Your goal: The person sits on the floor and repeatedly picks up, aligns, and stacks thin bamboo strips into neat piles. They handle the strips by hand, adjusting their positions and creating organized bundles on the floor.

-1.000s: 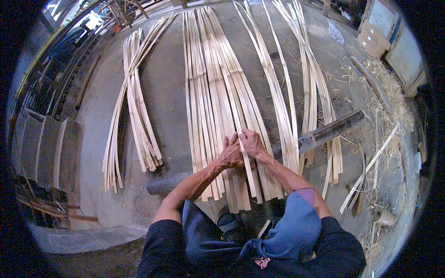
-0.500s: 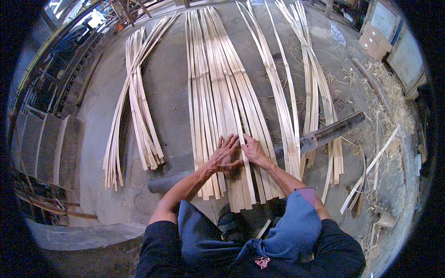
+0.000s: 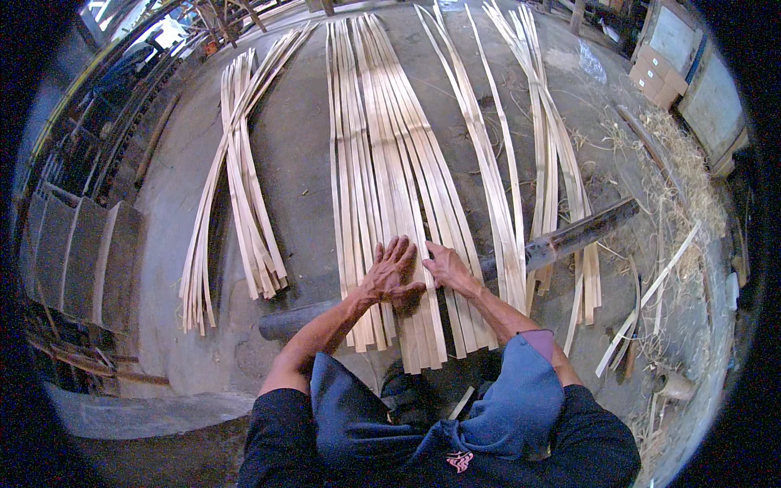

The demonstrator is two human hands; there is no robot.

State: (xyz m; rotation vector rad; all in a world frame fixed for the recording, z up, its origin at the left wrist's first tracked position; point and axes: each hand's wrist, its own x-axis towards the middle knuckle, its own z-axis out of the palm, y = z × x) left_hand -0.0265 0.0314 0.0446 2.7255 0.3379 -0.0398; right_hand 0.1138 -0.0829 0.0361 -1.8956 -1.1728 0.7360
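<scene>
Long pale bamboo strips [image 3: 386, 154] lie side by side in front of me, spread in a fan that narrows toward the far end. My left hand [image 3: 392, 270] rests flat on the near part of them, fingers spread and thumb out to the right. Just beside it, my right hand [image 3: 450, 270] touches the edge of a strip, with its index finger stretched out and the other fingers partly bent. A narrow dark gap runs between the strips by the right fingertips. Beneath the near ends, a dark round pole [image 3: 586, 229] passes crosswise.
A crossed bundle of strips [image 3: 237, 163] lies at the left. Loose strips [image 3: 480, 146] and another crossed bundle [image 3: 549, 138] are on the right. Fine shavings [image 3: 691, 187] pile up by the right wall, near a cardboard box [image 3: 657, 75]. Stepped blocks [image 3: 81, 252] stand at far left.
My right hand has loosened from the strip edge, its index finger now straighter. The left hand has shifted slightly left, with its fingers spread flat.
</scene>
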